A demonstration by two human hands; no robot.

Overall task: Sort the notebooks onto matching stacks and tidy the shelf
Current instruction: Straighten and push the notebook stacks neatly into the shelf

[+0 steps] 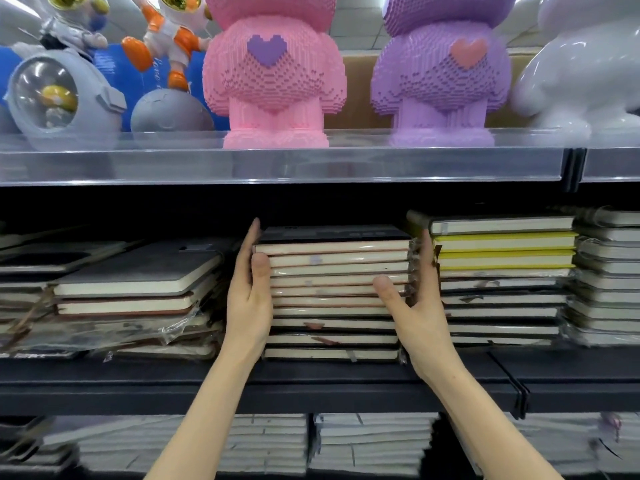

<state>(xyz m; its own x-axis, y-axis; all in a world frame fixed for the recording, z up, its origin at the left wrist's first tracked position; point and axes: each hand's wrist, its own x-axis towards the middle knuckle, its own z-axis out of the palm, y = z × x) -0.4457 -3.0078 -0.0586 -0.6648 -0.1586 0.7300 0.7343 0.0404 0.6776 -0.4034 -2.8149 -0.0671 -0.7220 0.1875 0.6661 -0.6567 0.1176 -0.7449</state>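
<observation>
The middle stack of notebooks (332, 292) sits on a dark shelf (311, 386). It is a squared block of flat, hard-cornered books with cream page edges towards the near side, dark and reddish covers, and crinkled clear wrap that catches the light. The left hand (247, 299) lies flat against the stack's left side and the right hand (420, 306) against its right side. The fingers of both are straight and reach towards the back, and both thumbs press on the front page edges, so the hands are spread wide with the stack between them. Just left is a sloppy pile (138, 292) of grey and brown books that lean askew in loose, torn wrap. Close on the right is a neater stack (502, 271) with yellow covers near its top, and the right hand's fingers are wedged in the narrow gap beside it. Another wrapped stack (609, 278) stands at the far right. Above, behind a clear plastic rail (277, 164), stand a pink block figure (273, 81) and a purple block figure (440, 81), both studded and heart-marked. Glossy astronaut toys (166, 39) are to their left and a smooth white figure (581, 71) to their right. More notebooks (270, 441) fill the shelf below.
</observation>
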